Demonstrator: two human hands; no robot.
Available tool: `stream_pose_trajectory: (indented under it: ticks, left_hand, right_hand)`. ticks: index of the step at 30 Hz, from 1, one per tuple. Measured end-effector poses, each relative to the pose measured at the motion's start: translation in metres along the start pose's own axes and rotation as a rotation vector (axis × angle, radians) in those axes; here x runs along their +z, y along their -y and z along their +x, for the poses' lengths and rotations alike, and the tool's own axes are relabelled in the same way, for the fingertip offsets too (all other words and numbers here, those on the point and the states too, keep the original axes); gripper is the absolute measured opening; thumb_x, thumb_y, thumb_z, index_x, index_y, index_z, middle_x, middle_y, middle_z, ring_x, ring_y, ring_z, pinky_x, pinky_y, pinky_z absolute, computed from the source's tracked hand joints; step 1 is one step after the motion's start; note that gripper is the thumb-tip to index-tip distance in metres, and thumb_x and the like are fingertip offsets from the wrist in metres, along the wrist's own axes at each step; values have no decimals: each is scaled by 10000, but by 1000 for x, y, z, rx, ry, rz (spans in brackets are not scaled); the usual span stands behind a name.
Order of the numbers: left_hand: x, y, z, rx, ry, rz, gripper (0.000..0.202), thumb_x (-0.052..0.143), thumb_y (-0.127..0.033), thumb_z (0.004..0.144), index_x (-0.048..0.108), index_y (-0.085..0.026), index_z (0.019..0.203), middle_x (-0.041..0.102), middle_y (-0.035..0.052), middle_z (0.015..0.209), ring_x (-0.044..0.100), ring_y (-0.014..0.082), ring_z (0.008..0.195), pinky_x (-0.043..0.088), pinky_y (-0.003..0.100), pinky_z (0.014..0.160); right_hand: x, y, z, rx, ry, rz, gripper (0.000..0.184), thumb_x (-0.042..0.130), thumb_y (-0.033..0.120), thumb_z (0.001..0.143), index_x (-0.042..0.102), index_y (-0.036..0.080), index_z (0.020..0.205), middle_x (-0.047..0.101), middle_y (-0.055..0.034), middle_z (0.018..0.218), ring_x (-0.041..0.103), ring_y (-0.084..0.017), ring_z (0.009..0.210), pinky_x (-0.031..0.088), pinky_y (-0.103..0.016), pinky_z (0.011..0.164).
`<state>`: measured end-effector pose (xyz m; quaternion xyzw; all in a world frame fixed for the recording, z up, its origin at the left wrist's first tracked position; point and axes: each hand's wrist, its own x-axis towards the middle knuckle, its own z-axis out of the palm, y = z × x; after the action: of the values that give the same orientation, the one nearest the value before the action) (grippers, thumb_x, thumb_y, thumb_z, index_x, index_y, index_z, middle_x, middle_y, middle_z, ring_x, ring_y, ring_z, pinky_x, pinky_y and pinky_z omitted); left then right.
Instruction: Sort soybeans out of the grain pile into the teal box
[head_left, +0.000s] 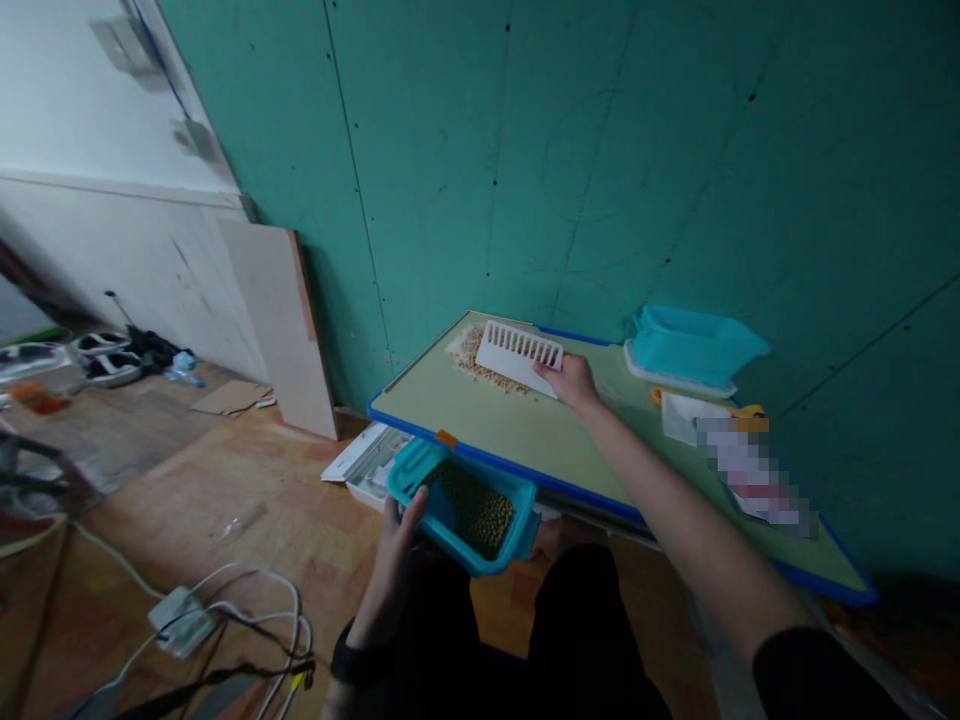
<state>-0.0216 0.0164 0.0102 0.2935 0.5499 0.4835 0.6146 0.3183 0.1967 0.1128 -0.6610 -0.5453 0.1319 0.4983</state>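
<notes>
My right hand (573, 381) grips a white slotted scraper (517, 352) and rests it on a pile of pale beans (471, 355) at the far left corner of a green table with a blue rim (480, 455). My left hand (396, 545) holds a teal plastic tub (465, 505) by its near left edge, just below the table's front edge. The tub holds a layer of beans and tilts slightly toward the table.
A second teal tub (694, 345) sits upside down on a white lid at the back right of the table, beside white papers (690, 415). White cables and a power strip (180, 620) lie on the wooden floor to the left. A board (281, 320) leans against the teal wall.
</notes>
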Motion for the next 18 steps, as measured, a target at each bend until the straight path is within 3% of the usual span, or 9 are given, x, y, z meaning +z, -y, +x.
stream_pose_trajectory:
  ticks: [3,10,18]
  left_hand:
    - [-1,0,-2,-9,14,1,1089,879,-923,736,543,-310,1572,753,53,1073,737,240,768,593,340,663]
    - [-1,-2,-2,46,13,-43,1133,924,-895,711,561,-300,1604,811,106,1194,801,333,990,643,384,727]
    - [-1,-1,-3,39,38,-39,1156,906,-903,714,526,-301,1624,797,91,1140,782,318,926,592,345,642]
  right_hand:
    - [9,-3,2,-34,1,24,126,950,318,767,848,242,774,842,-60,739,831,-324,823,692,-436,844]
    - [14,10,4,-31,65,22,112,930,283,778,868,198,815,873,-81,799,843,-341,852,697,-464,860]
    - [8,12,-6,-25,90,0,111,925,288,800,876,197,843,886,-103,845,854,-360,899,693,-485,890]
